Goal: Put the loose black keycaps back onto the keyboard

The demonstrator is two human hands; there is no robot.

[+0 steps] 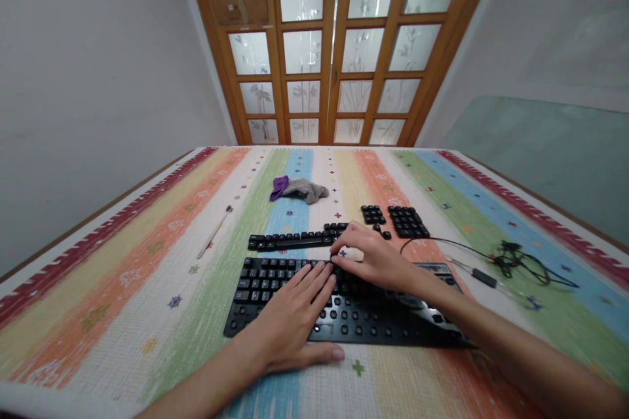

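Observation:
A black keyboard [351, 336] lies in front of me with part of its keycaps on and bare key posts toward the lower middle and right. My left hand [297, 314] rests flat across it, fingers extended together and thumb out near the front edge. Over the top rows, my right hand [368, 255] has thumb and index finger pinched on a small black keycap [334, 258], partly hidden by the fingers. Behind the keyboard is a line of loose keycaps [289, 241]. Farther right are a small group of keycaps [372, 215] and a number-pad block of keycaps [407, 222].
A grey and purple cloth [305, 190] lies crumpled behind the keycaps. A toothbrush [215, 232] is on the left. At right are a keycap puller [484, 277] with wire loops and a coiled black cable [521, 263]. A striped tablecloth [147, 288] covers the table.

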